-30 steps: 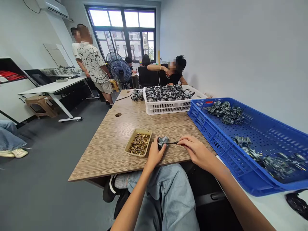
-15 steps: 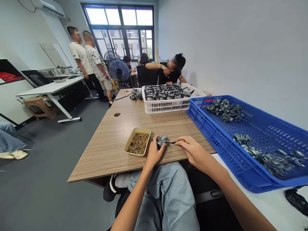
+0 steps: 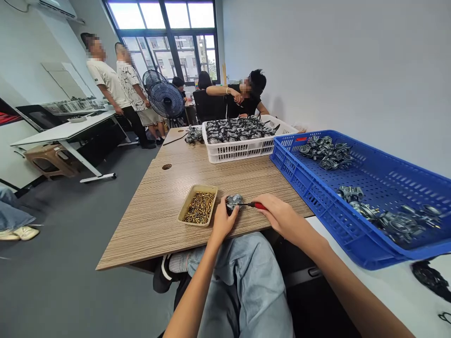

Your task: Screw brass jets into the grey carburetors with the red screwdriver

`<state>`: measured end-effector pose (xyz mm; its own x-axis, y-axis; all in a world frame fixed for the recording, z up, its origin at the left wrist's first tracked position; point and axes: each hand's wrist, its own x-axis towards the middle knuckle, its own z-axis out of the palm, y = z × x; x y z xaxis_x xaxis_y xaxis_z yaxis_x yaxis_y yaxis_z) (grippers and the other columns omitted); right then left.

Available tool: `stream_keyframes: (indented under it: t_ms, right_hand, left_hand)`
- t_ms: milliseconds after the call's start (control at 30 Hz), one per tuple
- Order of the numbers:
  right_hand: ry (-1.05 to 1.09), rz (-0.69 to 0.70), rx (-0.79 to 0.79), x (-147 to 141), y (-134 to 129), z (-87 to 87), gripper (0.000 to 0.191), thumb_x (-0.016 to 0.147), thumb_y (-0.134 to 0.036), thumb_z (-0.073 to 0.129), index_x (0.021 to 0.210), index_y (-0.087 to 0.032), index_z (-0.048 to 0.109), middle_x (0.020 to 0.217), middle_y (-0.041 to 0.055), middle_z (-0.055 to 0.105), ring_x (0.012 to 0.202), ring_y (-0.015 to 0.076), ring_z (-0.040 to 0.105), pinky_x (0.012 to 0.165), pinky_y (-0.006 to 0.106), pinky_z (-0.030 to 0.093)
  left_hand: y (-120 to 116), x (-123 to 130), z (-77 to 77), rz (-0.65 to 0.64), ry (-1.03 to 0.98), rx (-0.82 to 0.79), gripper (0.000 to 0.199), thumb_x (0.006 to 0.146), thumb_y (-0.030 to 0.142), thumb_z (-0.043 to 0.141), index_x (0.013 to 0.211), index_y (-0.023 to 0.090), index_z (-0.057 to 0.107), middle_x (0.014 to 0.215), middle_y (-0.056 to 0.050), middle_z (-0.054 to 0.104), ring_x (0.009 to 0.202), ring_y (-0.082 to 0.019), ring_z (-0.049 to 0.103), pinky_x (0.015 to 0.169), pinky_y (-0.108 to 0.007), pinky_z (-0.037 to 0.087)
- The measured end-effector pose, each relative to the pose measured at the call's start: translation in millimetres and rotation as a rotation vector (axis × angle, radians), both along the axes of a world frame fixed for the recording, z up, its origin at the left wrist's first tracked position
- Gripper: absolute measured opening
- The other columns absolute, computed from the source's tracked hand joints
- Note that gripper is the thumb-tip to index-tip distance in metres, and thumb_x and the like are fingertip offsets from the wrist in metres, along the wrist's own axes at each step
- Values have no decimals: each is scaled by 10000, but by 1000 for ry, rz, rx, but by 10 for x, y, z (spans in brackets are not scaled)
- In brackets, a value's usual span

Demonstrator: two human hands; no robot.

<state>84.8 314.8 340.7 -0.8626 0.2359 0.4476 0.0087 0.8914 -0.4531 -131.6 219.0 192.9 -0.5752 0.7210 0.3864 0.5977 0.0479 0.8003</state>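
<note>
My left hand (image 3: pixel 224 218) is closed around a small grey metal carburetor (image 3: pixel 234 201) just above the table's front part. In my right hand (image 3: pixel 280 215) is a screwdriver (image 3: pixel 259 205) with a red and black handle, its shaft pointing left. The screwdriver's tip meets the carburetor's right side; exactly where it sits is too small to make out. Left of my left hand stands a shallow beige tray (image 3: pixel 180 217) holding many small brass jets (image 3: pixel 200 208).
A blue crate (image 3: pixel 310 188) with loose carburetors (image 3: pixel 327 152) stands at the right. Behind the table's middle is a white crate (image 3: pixel 243 152) full of carburetors. A person (image 3: pixel 252 91) works beyond it. Fans (image 3: pixel 167 99) and two standing people are farther left.
The view has shifted slightly. More of the screwdriver's red handle shows in my right hand, and its tip still touches the carburetor. My left hand keeps hold of the carburetor.
</note>
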Motion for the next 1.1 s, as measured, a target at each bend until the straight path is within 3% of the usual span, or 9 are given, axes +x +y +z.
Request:
stream_keyframes:
  t_ms: [200, 300, 400, 533, 733, 933, 1100]
  right_hand:
    - [-70, -172, 44, 9, 22, -82, 211, 1090, -349, 547, 1276, -260, 590, 1142, 81, 745, 1013, 276, 729, 837, 381, 550]
    - [-182, -303, 130, -7, -16, -90, 253, 1092, -434, 551, 1259, -250, 598, 1080, 77, 783, 889, 277, 758, 685, 337, 484]
    - [-303, -358, 200, -43, -61, -72, 287, 1116, -474, 482, 1194, -233, 619, 1019, 80, 800, 841, 260, 769, 628, 309, 423]
    - [-358, -368, 220, -65, -89, -24, 335, 1136, -493, 421, 1163, -223, 617, 1044, 79, 805, 902, 250, 779, 643, 296, 419]
    - [-378, -401, 200, -34, -58, 43, 343, 1112, -519, 486, 1223, -226, 625, 1004, 79, 812, 897, 253, 778, 672, 287, 419]
    - [-246, -431, 153, 89, 71, 138, 268, 1090, -490, 555, 1090, -247, 669, 977, 30, 804, 876, 225, 755, 670, 282, 386]
    - [-142, -381, 145, 203, 122, 247, 168, 1079, -396, 598, 1100, -247, 675, 1068, 34, 779, 950, 214, 716, 730, 287, 430]
  left_hand:
    - [-3, -3, 15, 4, 4, -9, 500, 985, 434, 641, 1415, 214, 511, 1288, -137, 708, 1178, -275, 682, 1057, -438, 509]
    - [-5, 2, 24, 0, 0, -16, 503, 980, 423, 649, 1415, 214, 508, 1288, -138, 709, 1172, -275, 684, 1047, -430, 512]
    - [-12, 11, 38, -9, -4, -18, 512, 975, 421, 662, 1416, 215, 505, 1313, -141, 703, 1207, -283, 676, 1065, -432, 503]
    - [-20, 19, 63, -20, -11, -15, 511, 979, 423, 664, 1418, 216, 505, 1330, -143, 698, 1236, -287, 668, 1088, -435, 493]
    - [-18, 22, 87, -16, -31, -10, 540, 960, 429, 692, 1422, 215, 511, 1322, -146, 699, 1230, -295, 668, 1088, -440, 497]
    - [-19, 15, 81, -25, -40, -20, 565, 975, 455, 676, 1449, 206, 496, 1349, -159, 688, 1234, -295, 661, 1091, -449, 493]
    - [-19, 13, 81, -20, -38, -13, 581, 968, 475, 683, 1450, 203, 505, 1344, -162, 692, 1243, -295, 661, 1099, -446, 490]
